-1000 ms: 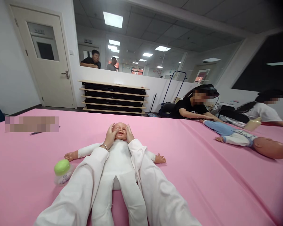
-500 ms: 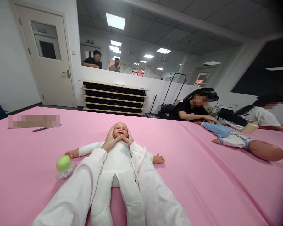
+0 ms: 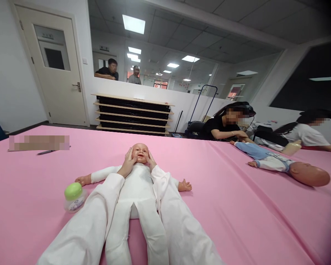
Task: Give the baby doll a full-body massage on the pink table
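A baby doll [image 3: 138,186] with a white cloth body lies on its back before me, its arms spread and its legs toward me. My left hand [image 3: 128,164] cups one side of its hard plastic head, fingers along the temple and thumb on the cheek. On the opposite side my right hand [image 3: 151,160] holds the head in the same way, thumb against the other cheek. The doll's eyes and mouth show between the thumbs. Beside its outstretched arm at the left stands a clear jar [image 3: 75,202] with a green lid, near my left sleeve.
Pink cloth [image 3: 226,206] covers the table. At the back left lie a blurred-out flat item [image 3: 38,142] and a pen [image 3: 46,151]. On the right, a seated person [image 3: 223,125] touches another doll [image 3: 273,158] in blue and white, near a bottle [image 3: 291,148].
My thumbs have slid from the doll's chin outward and up onto its cheeks, uncovering the chin. My fingers stay at the sides of its head.
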`<action>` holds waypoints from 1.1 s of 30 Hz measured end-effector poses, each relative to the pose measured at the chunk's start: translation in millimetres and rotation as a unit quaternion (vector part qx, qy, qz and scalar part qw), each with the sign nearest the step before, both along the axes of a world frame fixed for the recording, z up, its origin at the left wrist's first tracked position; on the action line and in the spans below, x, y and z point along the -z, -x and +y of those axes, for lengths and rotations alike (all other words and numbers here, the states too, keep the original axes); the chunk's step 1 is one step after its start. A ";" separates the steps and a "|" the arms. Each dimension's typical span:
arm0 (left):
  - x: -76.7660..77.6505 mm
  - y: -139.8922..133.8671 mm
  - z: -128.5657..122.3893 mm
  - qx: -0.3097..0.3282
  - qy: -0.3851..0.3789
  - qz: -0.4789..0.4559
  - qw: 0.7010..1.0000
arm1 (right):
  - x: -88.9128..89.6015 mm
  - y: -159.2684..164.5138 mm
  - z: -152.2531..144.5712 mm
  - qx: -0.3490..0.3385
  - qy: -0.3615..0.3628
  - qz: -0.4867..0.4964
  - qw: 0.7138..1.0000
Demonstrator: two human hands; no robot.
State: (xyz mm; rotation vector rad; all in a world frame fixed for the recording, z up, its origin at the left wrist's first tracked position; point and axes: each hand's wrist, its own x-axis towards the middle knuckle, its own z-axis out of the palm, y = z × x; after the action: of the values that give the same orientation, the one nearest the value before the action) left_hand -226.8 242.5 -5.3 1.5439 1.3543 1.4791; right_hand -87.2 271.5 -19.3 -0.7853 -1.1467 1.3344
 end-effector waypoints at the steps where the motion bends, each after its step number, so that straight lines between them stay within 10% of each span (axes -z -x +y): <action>1: -0.2 -0.4 -0.9 0.001 -0.003 0.017 1.000 | -0.5 0.7 -1.5 -0.001 0.000 0.000 1.000; 33: 16.3 7.4 16.0 0.044 -0.027 -0.029 0.998 | 2.1 -4.4 -1.8 -0.010 -0.004 0.013 1.000</action>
State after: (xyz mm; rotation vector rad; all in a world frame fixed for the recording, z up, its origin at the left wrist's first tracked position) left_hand -234.3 258.5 -21.5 1.5607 1.2071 1.5071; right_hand -82.8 269.7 -21.4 -0.7499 -1.1415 1.3517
